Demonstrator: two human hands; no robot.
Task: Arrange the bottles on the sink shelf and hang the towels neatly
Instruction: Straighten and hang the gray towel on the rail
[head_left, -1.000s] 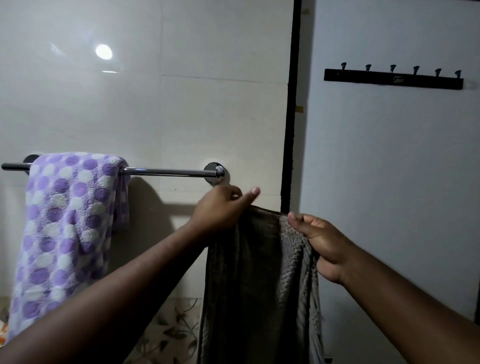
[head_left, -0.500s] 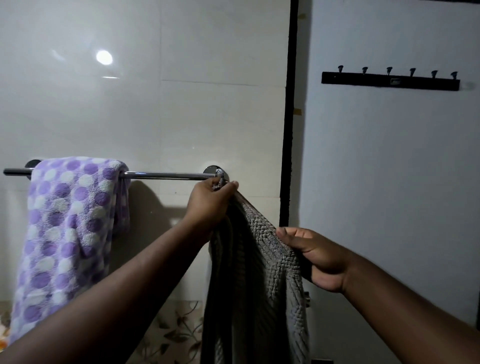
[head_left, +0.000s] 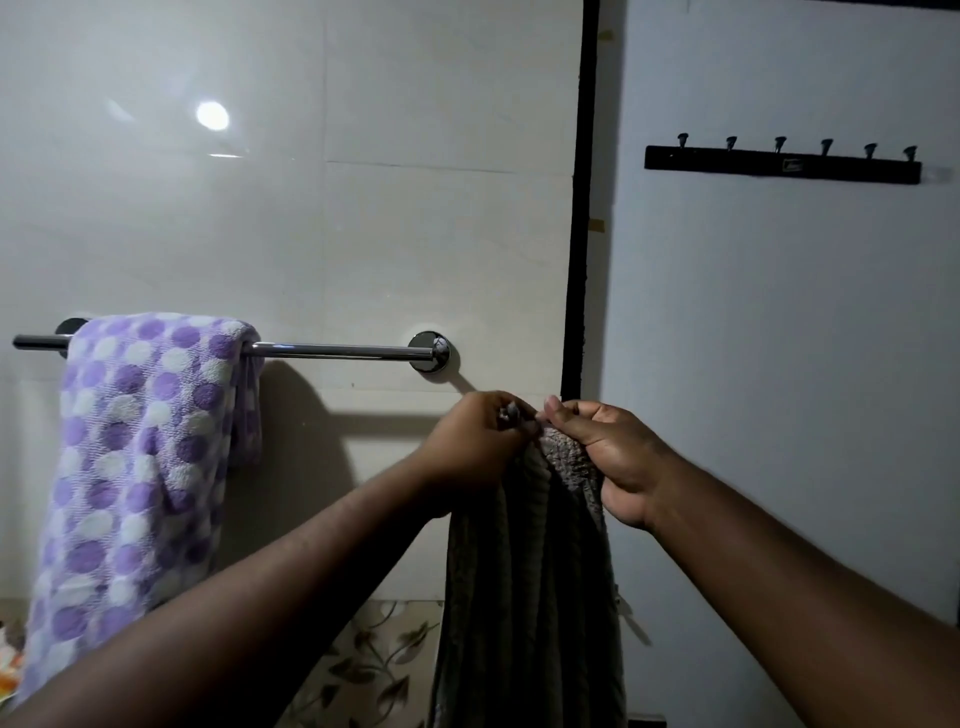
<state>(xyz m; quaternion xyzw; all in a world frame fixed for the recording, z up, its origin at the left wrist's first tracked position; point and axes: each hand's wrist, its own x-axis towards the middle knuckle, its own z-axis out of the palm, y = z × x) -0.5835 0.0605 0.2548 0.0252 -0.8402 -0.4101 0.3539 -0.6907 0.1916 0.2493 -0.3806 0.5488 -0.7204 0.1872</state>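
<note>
A grey-brown textured towel (head_left: 530, 582) hangs bunched from both my hands, below and to the right of the chrome towel bar (head_left: 343, 352). My left hand (head_left: 475, 447) pinches its top edge, and my right hand (head_left: 605, 454) grips the same top edge right beside it, the two hands nearly touching. A purple and white polka-dot towel (head_left: 140, 447) is draped over the left part of the bar. No bottles or sink shelf are in view.
The bar's right mount (head_left: 430, 352) sits on the tiled wall just above my left hand. A black door frame strip (head_left: 579, 234) runs vertically beside it. On the door to the right is a black hook rail (head_left: 782, 163) with several hooks.
My left hand has come down from the bar's right end, and my right hand has risen and moved left to meet it. The grey towel's top edge is now gathered between them.
</note>
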